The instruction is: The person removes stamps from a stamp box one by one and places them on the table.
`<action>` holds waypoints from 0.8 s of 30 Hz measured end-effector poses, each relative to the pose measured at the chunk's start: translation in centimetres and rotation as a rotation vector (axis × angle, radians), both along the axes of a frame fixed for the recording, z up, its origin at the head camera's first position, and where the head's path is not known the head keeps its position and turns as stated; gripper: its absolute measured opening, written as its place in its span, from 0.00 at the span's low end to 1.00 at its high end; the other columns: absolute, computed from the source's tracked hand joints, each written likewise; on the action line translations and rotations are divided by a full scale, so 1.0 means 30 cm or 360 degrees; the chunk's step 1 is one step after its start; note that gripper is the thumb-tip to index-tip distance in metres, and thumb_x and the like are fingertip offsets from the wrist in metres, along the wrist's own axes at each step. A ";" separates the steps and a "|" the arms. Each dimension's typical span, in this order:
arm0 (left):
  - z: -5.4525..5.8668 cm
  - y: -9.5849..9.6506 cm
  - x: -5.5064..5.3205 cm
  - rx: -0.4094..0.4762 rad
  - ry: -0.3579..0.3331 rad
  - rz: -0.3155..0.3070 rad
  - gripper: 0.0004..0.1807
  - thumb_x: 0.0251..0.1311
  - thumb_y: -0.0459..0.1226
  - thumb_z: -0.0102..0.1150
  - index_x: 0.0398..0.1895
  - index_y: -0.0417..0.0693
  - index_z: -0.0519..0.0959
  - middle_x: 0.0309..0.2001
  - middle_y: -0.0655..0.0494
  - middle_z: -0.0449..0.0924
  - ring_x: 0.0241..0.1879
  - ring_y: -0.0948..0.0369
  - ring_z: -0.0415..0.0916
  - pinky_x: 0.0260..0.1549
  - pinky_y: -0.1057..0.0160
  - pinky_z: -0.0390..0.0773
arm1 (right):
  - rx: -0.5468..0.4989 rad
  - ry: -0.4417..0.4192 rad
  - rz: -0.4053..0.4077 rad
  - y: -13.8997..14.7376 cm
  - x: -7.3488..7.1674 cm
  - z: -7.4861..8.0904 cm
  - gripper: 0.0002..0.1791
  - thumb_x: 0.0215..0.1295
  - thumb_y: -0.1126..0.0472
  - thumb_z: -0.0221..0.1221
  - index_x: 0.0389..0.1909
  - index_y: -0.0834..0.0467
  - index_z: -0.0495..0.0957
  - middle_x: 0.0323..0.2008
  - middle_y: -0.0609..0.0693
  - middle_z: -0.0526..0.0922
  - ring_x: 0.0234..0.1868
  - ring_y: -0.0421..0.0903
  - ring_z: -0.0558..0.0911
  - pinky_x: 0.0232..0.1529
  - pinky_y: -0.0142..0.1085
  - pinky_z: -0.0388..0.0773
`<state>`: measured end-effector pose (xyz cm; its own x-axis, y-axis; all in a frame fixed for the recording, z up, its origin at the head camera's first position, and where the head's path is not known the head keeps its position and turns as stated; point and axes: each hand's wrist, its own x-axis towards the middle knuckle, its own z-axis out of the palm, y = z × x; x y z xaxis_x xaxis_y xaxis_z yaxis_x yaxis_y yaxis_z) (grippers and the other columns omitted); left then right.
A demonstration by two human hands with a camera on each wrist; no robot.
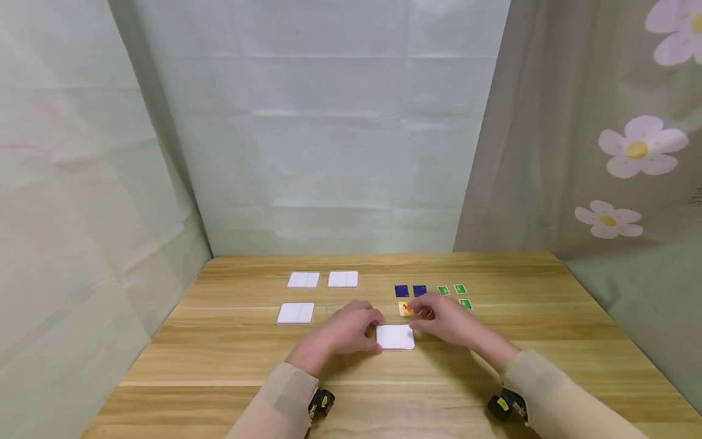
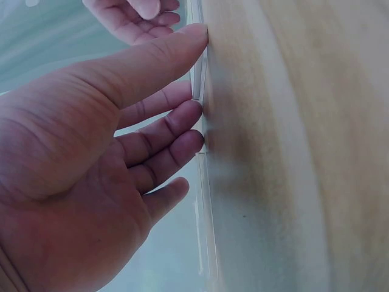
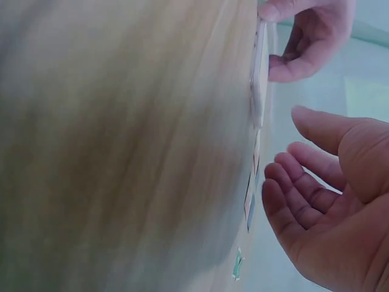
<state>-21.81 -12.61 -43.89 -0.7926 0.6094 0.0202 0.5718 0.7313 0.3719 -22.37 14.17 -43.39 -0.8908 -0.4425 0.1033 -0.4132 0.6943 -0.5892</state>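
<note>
A white card in a clear case lies on the near middle of the wooden table. My left hand holds its left end, thumb at the near corner and fingertips at the far one. The right wrist view shows this case edge-on, fairly thick, between that thumb and fingers. My right hand hovers by the case's right end, fingers loosely bent with nothing between them. Partly behind its fingertips lies a small yellow card with a red mark.
Left of my hands lie a near white card and two far ones, the left and the right. A clear case is partly behind my left hand. Two small blue cards and several green cards lie beyond my right hand.
</note>
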 end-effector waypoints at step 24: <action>0.013 -0.014 0.007 -0.0006 0.0030 -0.0026 0.23 0.59 0.44 0.86 0.55 0.47 0.89 0.49 0.59 0.83 0.48 0.61 0.73 0.53 0.60 0.79 | 0.0024 -0.0082 0.0144 -0.001 0.051 -0.029 0.28 0.60 0.56 0.83 0.59 0.61 0.86 0.44 0.46 0.80 0.45 0.45 0.77 0.46 0.36 0.78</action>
<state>-21.60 -13.02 -43.50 -0.7819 0.6226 0.0327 0.5908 0.7231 0.3580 -20.85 14.16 -44.26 -0.8509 -0.5228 0.0512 -0.4444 0.6644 -0.6009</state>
